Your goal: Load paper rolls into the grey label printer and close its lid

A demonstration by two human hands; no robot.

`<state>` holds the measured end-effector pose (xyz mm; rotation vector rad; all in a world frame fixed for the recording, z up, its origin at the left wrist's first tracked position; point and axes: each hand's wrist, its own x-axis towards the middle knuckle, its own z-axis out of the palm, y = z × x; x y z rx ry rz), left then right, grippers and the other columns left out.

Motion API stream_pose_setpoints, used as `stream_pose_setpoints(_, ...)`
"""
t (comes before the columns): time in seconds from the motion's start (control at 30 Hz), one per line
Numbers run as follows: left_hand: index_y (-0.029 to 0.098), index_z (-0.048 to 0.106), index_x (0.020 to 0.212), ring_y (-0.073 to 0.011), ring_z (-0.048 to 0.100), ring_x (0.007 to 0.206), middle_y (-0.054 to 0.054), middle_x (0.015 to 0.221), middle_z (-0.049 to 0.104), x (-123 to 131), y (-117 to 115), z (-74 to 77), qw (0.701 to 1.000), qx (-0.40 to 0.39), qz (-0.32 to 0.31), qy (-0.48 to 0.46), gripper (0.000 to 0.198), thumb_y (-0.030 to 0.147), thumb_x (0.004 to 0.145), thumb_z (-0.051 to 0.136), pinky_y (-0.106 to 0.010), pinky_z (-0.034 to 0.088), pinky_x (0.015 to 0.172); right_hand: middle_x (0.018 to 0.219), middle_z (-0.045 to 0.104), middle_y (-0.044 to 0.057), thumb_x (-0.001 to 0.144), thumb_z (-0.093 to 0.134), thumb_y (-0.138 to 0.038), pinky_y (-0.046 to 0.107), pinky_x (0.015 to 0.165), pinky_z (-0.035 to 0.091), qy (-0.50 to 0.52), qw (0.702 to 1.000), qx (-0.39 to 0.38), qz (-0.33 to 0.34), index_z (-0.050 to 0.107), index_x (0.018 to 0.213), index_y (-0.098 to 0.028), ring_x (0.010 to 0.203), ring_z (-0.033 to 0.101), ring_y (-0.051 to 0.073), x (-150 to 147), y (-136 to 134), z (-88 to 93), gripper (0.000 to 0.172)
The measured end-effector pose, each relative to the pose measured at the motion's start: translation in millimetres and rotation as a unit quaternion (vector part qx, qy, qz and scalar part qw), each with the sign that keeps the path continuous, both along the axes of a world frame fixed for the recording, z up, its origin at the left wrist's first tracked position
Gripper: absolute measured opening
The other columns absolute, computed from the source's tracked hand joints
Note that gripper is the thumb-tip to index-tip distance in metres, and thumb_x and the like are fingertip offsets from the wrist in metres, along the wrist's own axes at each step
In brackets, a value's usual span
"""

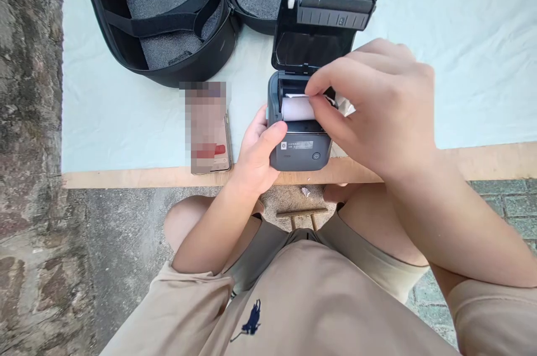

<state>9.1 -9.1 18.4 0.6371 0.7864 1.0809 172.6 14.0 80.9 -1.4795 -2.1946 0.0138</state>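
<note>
A small dark label printer (300, 157) is held at the table's front edge, its black lid (323, 20) swung up and back. My left hand (262, 151) grips the printer's left side, thumb on the front rim. Inside the open bay lies a white paper roll (297, 108). Above the bay, my right hand (373, 104) pinches with thumb and forefinger at the roll's right end, near the paper's upper edge. What exactly sits between those fingertips is partly hidden. A bit of whitish material shows behind the right hand, beside the printer.
An open black zippered case (226, 48) with grey foam and straps lies at the back. A phone (229, 143), its screen mostly blurred out, rests left of the printer. The pale cloth (126, 126) covers the table behind its wooden edge (126, 178). A rough wall stands at left.
</note>
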Motion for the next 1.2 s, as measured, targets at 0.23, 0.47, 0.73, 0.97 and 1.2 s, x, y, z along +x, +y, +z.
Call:
stream_pose_setpoints(0.23, 0.024, 0.065, 0.09, -0.0295, 0.057, 0.134, -0.004, 0.102, 0.074, 1, 3, 3.0, 0.999, -0.001, 0.024, -0.024, 0.039, 0.062, 0.086, 0.058, -0.039, 0.057, 0.103, 0.075, 0.068, -0.002, 0.093, 0.045, -0.019, 0.033, 0.064, 0.033, 0.003, 0.988, 0.044, 0.147, 0.062, 0.085, -0.024, 0.073, 0.059, 0.015, -4, -13, -5.4, 0.019)
stream_pose_setpoints(0.47, 0.023, 0.067, 0.104, -0.0151, 0.073, 0.091, 0.002, 0.088, 0.072, -2, 2, 3.2, 0.999, 0.007, 0.012, -0.044, 0.023, 0.024, 0.081, 0.072, -0.028, 0.06, 0.087, 0.081, 0.069, 0.0, 0.092, 0.056, -0.023, 0.035, 0.071, 0.043, 0.093, 0.978, 0.059, 0.176, 0.059, 0.089, -0.023, 0.078, 0.062, 0.017, 0, -13, -5.9, 0.004)
stream_pose_setpoints(0.73, 0.022, 0.066, 0.107, -0.0265, 0.068, 0.12, -0.002, 0.095, 0.074, -4, 3, -1.4, 0.999, 0.021, 0.001, -0.041, 0.031, 0.034, 0.079, 0.074, -0.037, 0.057, 0.105, 0.095, 0.069, 0.002, 0.087, 0.059, -0.02, 0.041, 0.078, 0.049, 0.042, 0.984, 0.016, 0.174, 0.06, 0.101, -0.024, 0.09, 0.063, 0.023, 8, -9, -7.2, 0.015)
stream_pose_setpoints(0.97, 0.022, 0.063, 0.112, -0.0265, 0.075, 0.103, -0.004, 0.101, 0.075, -6, 4, -9.9, 0.998, 0.044, -0.037, -0.027, 0.043, 0.029, 0.073, 0.08, -0.035, 0.065, 0.082, 0.138, 0.053, 0.008, 0.09, 0.057, -0.032, 0.037, 0.096, 0.053, 0.222, 0.973, 0.036, 0.051, 0.055, 0.127, -0.02, 0.13, 0.055, 0.025, 14, -4, 2.3, 0.04)
stream_pose_setpoints(1.2, 0.021, 0.064, 0.111, -0.0278, 0.073, 0.11, -0.004, 0.098, 0.076, -5, 3, -8.9, 0.998, 0.061, -0.028, -0.019, 0.04, 0.03, 0.075, 0.079, -0.035, 0.065, 0.085, 0.111, 0.067, 0.006, 0.094, 0.052, -0.031, 0.033, 0.084, 0.053, 0.238, 0.965, 0.006, 0.108, 0.06, 0.109, -0.016, 0.104, 0.064, 0.018, 13, 1, 0.0, 0.023)
